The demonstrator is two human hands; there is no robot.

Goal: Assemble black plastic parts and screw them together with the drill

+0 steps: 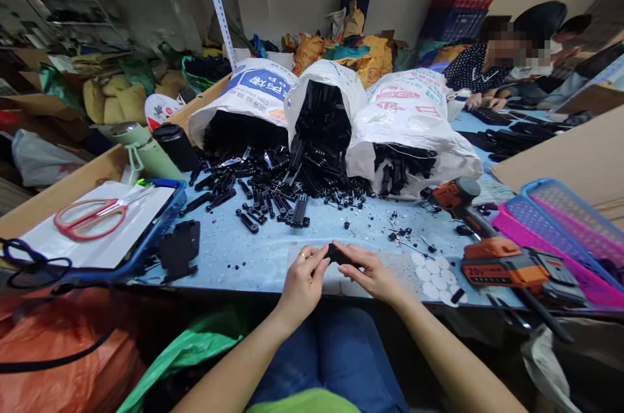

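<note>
Both my hands meet at the near edge of the light blue table [253,250]. My left hand [303,279], with a ring on one finger, pinches one end of a small black plastic part [337,254]. My right hand [371,273] grips the other end of the same part, fingers curled round it. Beyond them lies a heap of black plastic parts [273,188] spilling from three white sacks [336,101]. Small screws and pins [404,234] are scattered to the right of my hands.
An orange cordless drill [507,263] lies at right beside white round pads [431,273] and pink and blue baskets [565,231]. Red-handled scissors [90,218] rest on a white sheet at left, near a black cup [175,143]. Other people sit at the far right.
</note>
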